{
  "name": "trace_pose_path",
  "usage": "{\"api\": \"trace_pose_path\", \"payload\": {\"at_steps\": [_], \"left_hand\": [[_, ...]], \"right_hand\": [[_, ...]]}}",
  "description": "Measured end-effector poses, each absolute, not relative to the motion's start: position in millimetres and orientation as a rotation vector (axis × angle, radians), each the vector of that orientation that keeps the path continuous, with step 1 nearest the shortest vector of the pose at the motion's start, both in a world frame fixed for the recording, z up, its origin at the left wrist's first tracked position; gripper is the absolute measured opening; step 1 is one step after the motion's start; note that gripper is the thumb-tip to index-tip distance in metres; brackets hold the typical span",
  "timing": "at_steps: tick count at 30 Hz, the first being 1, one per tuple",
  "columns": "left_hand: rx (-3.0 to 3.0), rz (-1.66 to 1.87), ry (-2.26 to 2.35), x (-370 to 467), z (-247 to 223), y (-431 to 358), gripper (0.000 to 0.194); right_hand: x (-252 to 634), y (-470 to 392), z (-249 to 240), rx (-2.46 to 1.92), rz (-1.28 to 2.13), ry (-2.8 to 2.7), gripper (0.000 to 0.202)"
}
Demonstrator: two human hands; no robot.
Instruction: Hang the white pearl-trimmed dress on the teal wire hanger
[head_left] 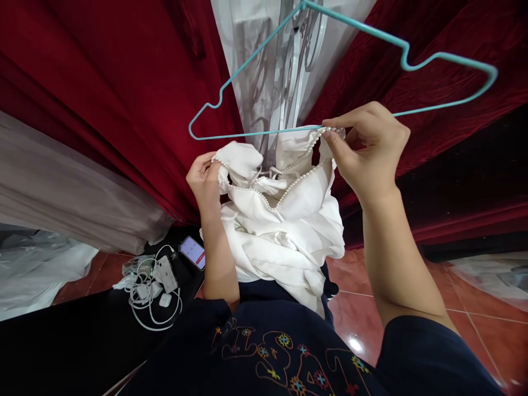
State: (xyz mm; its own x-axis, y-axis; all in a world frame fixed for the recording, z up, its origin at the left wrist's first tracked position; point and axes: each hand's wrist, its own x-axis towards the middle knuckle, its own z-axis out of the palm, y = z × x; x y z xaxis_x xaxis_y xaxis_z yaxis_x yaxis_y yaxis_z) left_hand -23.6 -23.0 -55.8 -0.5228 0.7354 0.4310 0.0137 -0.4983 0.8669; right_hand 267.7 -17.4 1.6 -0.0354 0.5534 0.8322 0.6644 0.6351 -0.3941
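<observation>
A white dress (pixel 284 242) with pearl-beaded edging hangs bunched in front of my body. My left hand (pixel 205 175) pinches its beaded shoulder strap on the left. On the right, my right hand (pixel 367 146) grips the other beaded strap between thumb and fingers, right at the bottom bar of a light blue hanger (pixel 247 135). The hanger is above the dress, its bar passing behind or under my right fingers. Whether the right fingers also hold the bar is hidden. The dress's left strap lies below the bar, apart from it.
Dark red curtains (pixel 103 82) hang on both sides, with white metalwork (pixel 292 71) between them. At lower left, a black surface (pixel 82 335) bears a lit phone (pixel 193 252), a white power strip (pixel 165 274) and tangled white cables (pixel 142 319). The floor has red tiles (pixel 355 308).
</observation>
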Motion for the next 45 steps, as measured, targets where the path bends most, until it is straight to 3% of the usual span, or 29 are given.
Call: {"api": "trace_pose_path", "payload": {"at_steps": [5, 11, 16, 20, 24, 27, 30, 31, 33, 35, 37, 40, 45], "left_hand": [[0.972, 2.060, 1.425, -78.4, -47.3, -11.8, 0.009], [1.128, 2.056, 1.503, -96.4, 9.1, 21.0, 0.037], [1.492, 2.109, 1.401, -85.9, 49.8, 29.0, 0.030], [1.801, 1.957, 1.356, -54.8, 74.6, 37.0, 0.026], [1.976, 1.818, 1.246, -22.3, 90.7, 38.0, 0.036], [1.947, 1.865, 1.043, -12.5, 88.8, 19.9, 0.052], [1.733, 1.930, 0.978, -9.5, 70.5, -8.2, 0.025], [1.652, 1.803, 1.013, -8.1, 61.5, -16.3, 0.023], [1.485, 1.386, 1.096, -2.6, 41.9, -26.6, 0.037], [1.297, 1.184, 1.102, 7.4, 24.2, -28.5, 0.035], [1.102, 1.291, 0.941, 21.3, 12.1, -24.6, 0.025], [0.878, 1.464, 0.641, 42.4, 4.5, -17.0, 0.028], [0.867, 1.622, 0.577, 50.4, 0.5, -14.6, 0.017]], "right_hand": [[266.6, -23.3, 7.8, -0.961, -0.140, -1.703, 0.028], [269.9, -26.9, 12.5, -0.976, -0.086, -1.717, 0.025], [268.4, -26.9, 11.7, -1.048, -0.018, -1.734, 0.027], [264.4, -26.5, 10.0, -1.035, -0.004, -1.696, 0.029], [262.7, -24.3, 7.8, -1.021, 0.007, -1.689, 0.030], [262.8, -21.7, 5.6, -1.001, 0.022, -1.678, 0.029], [262.8, -19.3, 3.0, -0.981, 0.035, -1.656, 0.030], [262.9, -18.5, 2.3, -0.984, 0.039, -1.649, 0.030], [263.5, -16.7, 1.7, -1.002, 0.048, -1.640, 0.030], [263.9, -15.0, 1.9, -1.010, 0.063, -1.639, 0.029], [263.1, -14.1, 1.9, -0.991, 0.074, -1.634, 0.027], [260.3, -17.5, -3.5, -0.949, 0.044, -1.615, 0.024], [275.2, -30.5, -34.0, -0.988, -0.141, -1.468, 0.026]]}}
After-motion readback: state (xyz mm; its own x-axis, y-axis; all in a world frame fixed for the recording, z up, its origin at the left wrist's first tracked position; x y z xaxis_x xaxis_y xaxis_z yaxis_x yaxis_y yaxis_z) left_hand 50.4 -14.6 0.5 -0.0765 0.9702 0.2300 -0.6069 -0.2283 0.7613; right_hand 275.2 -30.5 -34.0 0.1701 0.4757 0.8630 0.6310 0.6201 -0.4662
